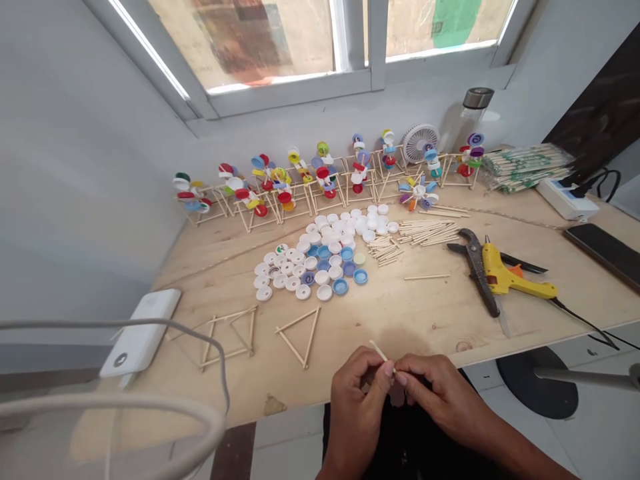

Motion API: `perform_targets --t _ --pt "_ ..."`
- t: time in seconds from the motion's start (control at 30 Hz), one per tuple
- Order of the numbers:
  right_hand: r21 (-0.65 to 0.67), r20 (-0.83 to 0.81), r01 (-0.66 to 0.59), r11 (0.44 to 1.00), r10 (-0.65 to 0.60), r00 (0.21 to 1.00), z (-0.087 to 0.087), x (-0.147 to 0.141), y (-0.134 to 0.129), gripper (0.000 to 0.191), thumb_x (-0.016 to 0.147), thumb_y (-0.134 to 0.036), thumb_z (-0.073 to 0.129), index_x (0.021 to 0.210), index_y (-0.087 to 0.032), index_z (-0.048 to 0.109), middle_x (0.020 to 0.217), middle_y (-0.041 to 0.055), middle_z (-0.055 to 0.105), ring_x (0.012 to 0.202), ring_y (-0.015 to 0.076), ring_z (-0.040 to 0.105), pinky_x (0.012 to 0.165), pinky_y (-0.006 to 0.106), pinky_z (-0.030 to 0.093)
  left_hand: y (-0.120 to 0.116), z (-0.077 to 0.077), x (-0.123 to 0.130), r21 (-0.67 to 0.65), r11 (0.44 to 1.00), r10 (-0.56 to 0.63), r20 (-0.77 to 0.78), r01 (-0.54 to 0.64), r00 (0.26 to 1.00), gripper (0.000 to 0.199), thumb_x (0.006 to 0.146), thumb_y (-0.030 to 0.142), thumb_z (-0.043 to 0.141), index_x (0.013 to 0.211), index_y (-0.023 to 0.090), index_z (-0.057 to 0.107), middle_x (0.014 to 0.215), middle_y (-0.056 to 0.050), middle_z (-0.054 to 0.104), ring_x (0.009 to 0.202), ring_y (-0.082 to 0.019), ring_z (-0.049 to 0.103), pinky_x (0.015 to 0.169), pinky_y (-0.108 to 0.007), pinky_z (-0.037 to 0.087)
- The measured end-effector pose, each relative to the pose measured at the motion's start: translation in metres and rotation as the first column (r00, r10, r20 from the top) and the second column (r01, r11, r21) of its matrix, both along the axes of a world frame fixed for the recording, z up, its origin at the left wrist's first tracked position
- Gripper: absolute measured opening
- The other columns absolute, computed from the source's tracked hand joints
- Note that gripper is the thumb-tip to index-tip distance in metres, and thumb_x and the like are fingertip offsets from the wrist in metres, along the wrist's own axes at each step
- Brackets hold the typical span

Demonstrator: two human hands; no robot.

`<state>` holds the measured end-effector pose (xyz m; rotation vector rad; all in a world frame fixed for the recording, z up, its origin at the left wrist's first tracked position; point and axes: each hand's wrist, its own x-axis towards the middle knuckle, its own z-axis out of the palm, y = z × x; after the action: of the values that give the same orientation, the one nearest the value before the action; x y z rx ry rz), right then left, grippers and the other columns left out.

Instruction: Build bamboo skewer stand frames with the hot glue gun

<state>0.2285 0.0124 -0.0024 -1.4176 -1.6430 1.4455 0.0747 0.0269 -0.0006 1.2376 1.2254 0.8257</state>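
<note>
Close to the table's front edge, my left hand pinches a short thin wooden stick between thumb and fingers. My right hand is closed at the lower end of the same stick, its thumb and fingertip pressed together there. The stick slants, its upper end pointing up and left. To the left on the tabletop lies a triangle made of sticks, with a larger stick frame beyond it. A single stick lies above my hands, below piles of short sticks and longer sticks.
White and blue bottle caps cover the middle of the wooden table. Stick-and-cap wheel models line the back. At right are pliers, a yellow glue gun, a phone and a power strip. A cable crosses the left.
</note>
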Motion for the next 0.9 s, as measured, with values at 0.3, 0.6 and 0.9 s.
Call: perform_targets --t 0.3,0.6,0.9 --pt "-0.02 -0.118 0.113 0.993 -0.115 0.986 -0.01 -0.001 0.001 0.032 0.089 -0.037 0.045 0.07 -0.017 0.061 0.067 0.0016 0.059 0.067 0.0148 0.056 0.065 0.024 0.046 -0.008 -0.017 0.014 0.506 0.862 0.08 -0.172 0.018 0.982 0.014 0.088 0.016 0.046 0.079 0.018 0.057 0.074 -0.002 0.057 0.068 -0.012 0.055 0.061 -0.023 0.041" --pt "0.063 -0.131 0.273 0.96 -0.263 0.956 -0.02 -0.011 -0.001 0.033 0.089 -0.042 0.045 0.085 -0.02 0.07 0.07 0.0033 0.063 0.073 0.0171 0.06 0.066 0.022 0.048 -0.003 -0.03 0.023 0.677 0.734 0.186 -0.13 -0.05 0.974 0.015 0.086 0.011 0.043 0.081 0.019 0.054 0.072 -0.002 0.056 0.066 -0.012 0.055 0.059 -0.023 0.04" --pt "0.105 -0.098 0.324 0.94 -0.314 0.944 -0.025 -0.017 -0.001 0.034 0.087 -0.045 0.047 0.087 -0.02 0.07 0.079 0.0044 0.068 0.07 0.0163 0.061 0.068 0.022 0.048 -0.002 -0.027 0.021 0.671 0.734 0.222 -0.089 -0.106 0.971 0.015 0.085 0.01 0.045 0.082 0.02 0.057 0.073 -0.002 0.058 0.067 -0.012 0.056 0.06 -0.023 0.042"
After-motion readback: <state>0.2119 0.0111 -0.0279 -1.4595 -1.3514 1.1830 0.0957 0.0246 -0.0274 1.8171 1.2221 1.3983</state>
